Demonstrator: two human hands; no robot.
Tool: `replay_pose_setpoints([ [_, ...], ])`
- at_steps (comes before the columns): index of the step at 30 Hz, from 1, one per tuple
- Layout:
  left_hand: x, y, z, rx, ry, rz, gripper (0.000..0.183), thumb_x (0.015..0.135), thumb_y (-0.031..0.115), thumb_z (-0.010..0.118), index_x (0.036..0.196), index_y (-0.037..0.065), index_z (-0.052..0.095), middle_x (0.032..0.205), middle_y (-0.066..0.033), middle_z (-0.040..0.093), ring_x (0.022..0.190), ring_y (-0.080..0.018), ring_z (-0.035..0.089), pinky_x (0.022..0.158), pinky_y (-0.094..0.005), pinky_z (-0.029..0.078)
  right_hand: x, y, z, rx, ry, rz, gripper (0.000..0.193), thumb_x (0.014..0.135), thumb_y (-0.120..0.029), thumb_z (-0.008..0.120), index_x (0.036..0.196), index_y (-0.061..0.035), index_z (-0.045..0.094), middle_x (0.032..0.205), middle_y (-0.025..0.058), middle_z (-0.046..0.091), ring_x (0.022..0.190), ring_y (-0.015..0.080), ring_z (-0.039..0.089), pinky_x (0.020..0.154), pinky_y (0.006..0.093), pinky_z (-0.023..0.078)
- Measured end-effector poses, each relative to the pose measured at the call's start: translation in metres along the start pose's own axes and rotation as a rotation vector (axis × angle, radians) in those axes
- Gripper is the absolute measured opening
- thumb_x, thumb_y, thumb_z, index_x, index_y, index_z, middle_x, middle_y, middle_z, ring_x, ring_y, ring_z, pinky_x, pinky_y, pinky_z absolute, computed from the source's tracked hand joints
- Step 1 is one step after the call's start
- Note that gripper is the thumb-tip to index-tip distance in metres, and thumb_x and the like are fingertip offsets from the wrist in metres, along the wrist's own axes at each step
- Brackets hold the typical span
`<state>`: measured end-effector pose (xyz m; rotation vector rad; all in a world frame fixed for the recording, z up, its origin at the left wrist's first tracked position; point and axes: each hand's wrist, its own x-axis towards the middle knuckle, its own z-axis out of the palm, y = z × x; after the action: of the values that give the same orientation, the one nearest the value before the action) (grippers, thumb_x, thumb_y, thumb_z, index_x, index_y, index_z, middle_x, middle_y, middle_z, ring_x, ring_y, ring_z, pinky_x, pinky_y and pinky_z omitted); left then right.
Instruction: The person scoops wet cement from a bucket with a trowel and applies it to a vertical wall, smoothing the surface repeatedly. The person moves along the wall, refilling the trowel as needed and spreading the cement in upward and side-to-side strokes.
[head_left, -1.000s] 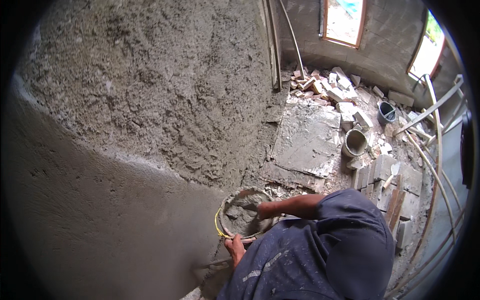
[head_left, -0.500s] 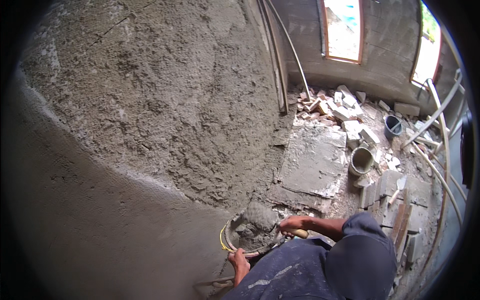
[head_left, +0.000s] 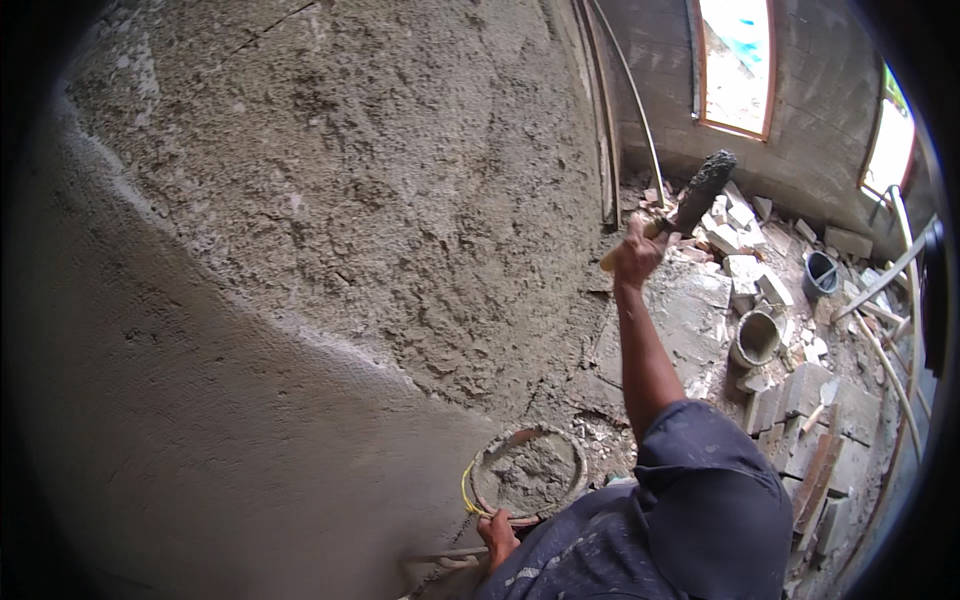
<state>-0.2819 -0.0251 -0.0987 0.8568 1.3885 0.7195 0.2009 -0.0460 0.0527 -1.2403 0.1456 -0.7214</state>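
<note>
The trowel (head_left: 706, 190) was raised before the brick rubble (head_left: 728, 238), its handle (head_left: 609, 262) wrapped by the closed right hand (head_left: 638, 254). The left hand (head_left: 497, 535), fingers curled, gripped the near rim of the bucket (head_left: 583, 472) of mortar (head_left: 530, 475) beside the wall (head_left: 330, 450)

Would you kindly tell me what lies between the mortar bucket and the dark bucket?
The head view shows rubble beside the mortar bucket, then caked ground partly behind the right arm, then the grey bucket and more rubble.
</note>
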Motion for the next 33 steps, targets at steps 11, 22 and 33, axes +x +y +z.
replay_pose_setpoints([
  [11,-0.010,0.000,-0.003,0.068,0.086,-0.056,0.017,0.065,0.008,0.057,0.073,-0.001,0.045,0.070,-0.0068,0.048,0.056,-0.0156,0.047,0.047,-0.0310,0.037,-0.229,-0.048,-0.106,-0.118,-1.660,0.249,0.030,0.081,-0.020,0.057,0.098,-0.0018,0.041,0.069,0.0192,0.051,0.065,0.0373,0.050,0.061,0.0421,0.043],
  [22,-0.016,-0.037,0.005,0.130,-0.071,-0.015,0.017,0.065,0.007,0.057,0.075,-0.004,0.047,0.071,-0.0062,0.050,0.059,-0.0166,0.047,0.052,-0.0321,0.041,-0.228,0.119,-0.267,-1.019,-2.490,0.245,0.019,0.074,-0.022,0.057,0.075,-0.0053,0.066,0.072,0.0108,0.064,0.067,0.0266,0.063,0.056,0.0409,0.051],
  [33,-0.019,-0.035,0.004,0.020,-0.057,0.004,0.014,0.063,0.000,0.053,0.076,-0.001,0.048,0.077,-0.0067,0.051,0.060,-0.0161,0.050,0.052,-0.0300,0.043,-0.149,0.040,-0.289,-0.569,-2.258,1.181,0.022,0.081,-0.027,0.059,0.083,-0.0049,0.064,0.070,0.0020,0.059,0.059,0.0117,0.055,0.054,0.0278,0.044],
])
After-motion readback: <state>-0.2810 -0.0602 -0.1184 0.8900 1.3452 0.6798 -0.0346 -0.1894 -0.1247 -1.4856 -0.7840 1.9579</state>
